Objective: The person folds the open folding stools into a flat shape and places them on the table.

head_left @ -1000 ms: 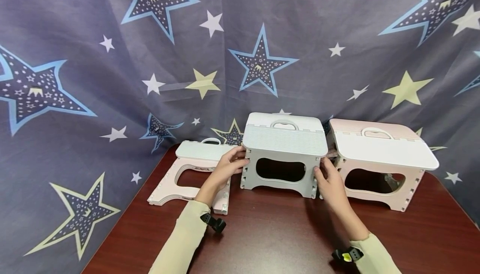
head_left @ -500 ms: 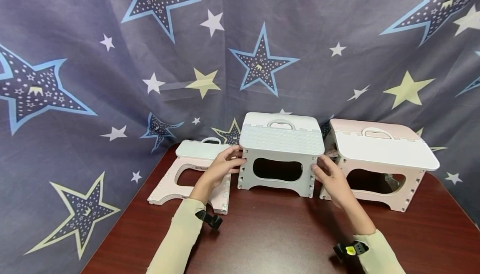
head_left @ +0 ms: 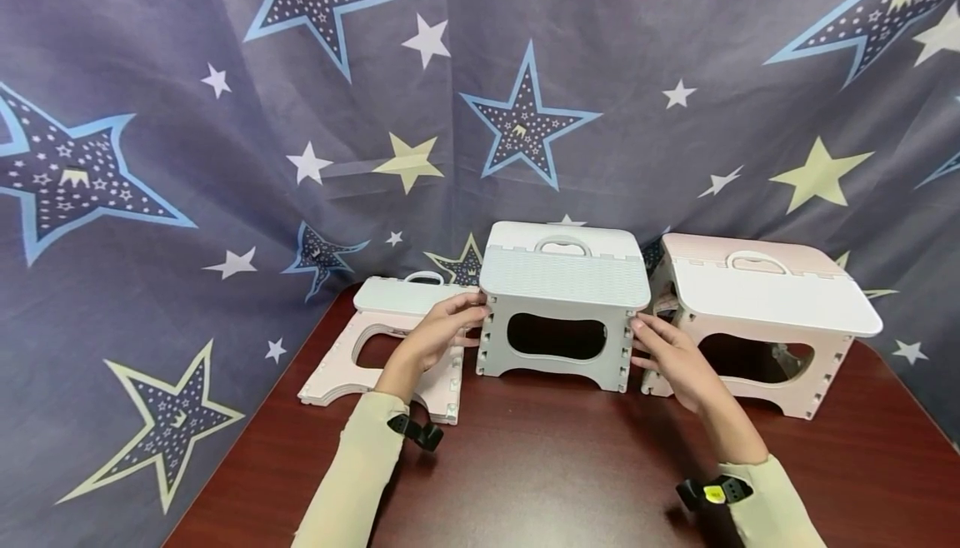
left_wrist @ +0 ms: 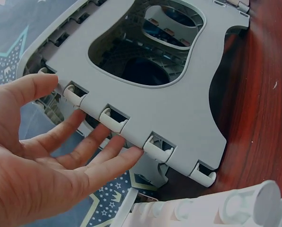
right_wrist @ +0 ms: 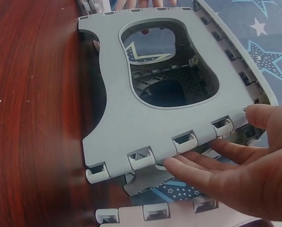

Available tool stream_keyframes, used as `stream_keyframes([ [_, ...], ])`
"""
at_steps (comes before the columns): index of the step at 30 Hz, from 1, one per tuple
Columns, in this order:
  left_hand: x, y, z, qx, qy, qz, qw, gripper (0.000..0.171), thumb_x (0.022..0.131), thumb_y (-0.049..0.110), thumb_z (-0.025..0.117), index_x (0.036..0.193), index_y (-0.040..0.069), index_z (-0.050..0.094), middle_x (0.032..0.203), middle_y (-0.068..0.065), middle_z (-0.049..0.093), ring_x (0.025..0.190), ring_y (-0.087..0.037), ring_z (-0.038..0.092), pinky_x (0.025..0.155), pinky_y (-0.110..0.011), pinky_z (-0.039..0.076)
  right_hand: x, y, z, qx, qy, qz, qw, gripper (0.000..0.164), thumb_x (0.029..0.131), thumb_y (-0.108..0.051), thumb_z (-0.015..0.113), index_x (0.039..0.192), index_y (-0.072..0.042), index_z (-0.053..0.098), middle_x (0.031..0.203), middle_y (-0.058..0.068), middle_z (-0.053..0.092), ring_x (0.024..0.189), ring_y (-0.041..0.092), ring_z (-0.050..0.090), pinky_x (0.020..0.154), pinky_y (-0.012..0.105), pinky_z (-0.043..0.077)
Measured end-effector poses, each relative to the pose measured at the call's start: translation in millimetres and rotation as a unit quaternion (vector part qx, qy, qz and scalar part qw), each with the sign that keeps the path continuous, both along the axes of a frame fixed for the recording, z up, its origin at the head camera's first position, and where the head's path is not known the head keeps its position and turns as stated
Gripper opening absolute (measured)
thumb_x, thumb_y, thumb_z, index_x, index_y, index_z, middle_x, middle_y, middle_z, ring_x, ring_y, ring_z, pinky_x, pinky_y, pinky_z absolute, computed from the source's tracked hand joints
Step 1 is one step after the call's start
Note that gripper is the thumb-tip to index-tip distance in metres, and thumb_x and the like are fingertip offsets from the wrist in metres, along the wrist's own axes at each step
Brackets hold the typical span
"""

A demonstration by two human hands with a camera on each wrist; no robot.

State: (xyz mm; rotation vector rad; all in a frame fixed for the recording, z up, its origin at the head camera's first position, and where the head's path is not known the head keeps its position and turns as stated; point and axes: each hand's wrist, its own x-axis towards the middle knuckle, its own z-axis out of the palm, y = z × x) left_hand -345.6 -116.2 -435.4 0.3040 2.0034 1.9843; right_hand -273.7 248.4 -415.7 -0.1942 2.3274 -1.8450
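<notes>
A grey folding step stool with a pale, two-tone top and a carry handle stands unfolded on the table. My left hand is at its left side, and the fingertips touch the hinged edge in the left wrist view, the thumb near the top corner. On the opposite side, my right hand has its fingers stretched out against the right hinged edge. In the right wrist view the right thumb lies close to the underside of the stool's top. Neither hand curls round the stool.
Left of the grey stool lies a folded pink stool with a pale blue-green panel and handle behind. Close on the right stands an unfolded pink-and-white stool. A star-printed curtain hangs behind the dark red table.
The grey stool has shifted slightly left, early on, between my hands. My right hand has since moved a little to the right with its fingers straighter.
</notes>
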Motion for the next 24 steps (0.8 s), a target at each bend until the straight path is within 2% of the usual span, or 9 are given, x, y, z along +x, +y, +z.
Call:
stream_keyframes([
  [5,1.1,0.8,1.4,-0.011,-0.018,0.0,0.9998,0.05,0.101,0.024,0.061,0.145,0.004,0.05,0.144,-0.018,0.056,0.131,-0.036,0.055,0.103,-0.052,0.054,0.4,-1.0,0.5,-0.002,-0.006,0.002,1.0,0.07,0.112,-0.038,0.038,0.156,0.012,0.017,0.162,0.035,0.022,0.148,0.05,0.03,0.11,0.039,0.049],
  [12,-1.8,0.9,0.8,-0.024,-0.033,0.008,0.9991,0.051,0.099,0.031,0.062,0.144,0.007,0.053,0.143,-0.016,0.056,0.117,-0.025,0.061,0.099,-0.05,0.056,-1.7,-2.3,1.0,-0.003,-0.009,0.001,1.0,0.071,0.112,-0.039,0.037,0.155,0.014,0.018,0.161,0.035,0.023,0.148,0.05,0.03,0.111,0.039,0.048],
  [19,-2.6,-1.5,-0.6,-0.023,-0.033,0.006,0.9992,0.055,0.099,0.031,0.061,0.146,0.005,0.05,0.152,-0.019,0.048,0.124,-0.032,0.056,0.103,-0.054,0.054,-5.6,-5.0,1.4,-0.002,-0.015,-0.002,1.0,0.068,0.112,-0.037,0.036,0.155,0.014,0.018,0.16,0.035,0.024,0.148,0.051,0.03,0.113,0.044,0.046],
  [24,-0.1,-2.1,0.3,-0.024,-0.032,0.014,0.9991,0.051,0.099,0.032,0.06,0.142,0.005,0.054,0.151,-0.019,0.049,0.121,-0.032,0.057,0.101,-0.052,0.055,-6.6,-6.4,2.6,-0.001,-0.024,0.007,1.0,0.067,0.112,-0.037,0.034,0.154,0.013,0.019,0.16,0.035,0.023,0.147,0.051,0.029,0.114,0.047,0.045],
])
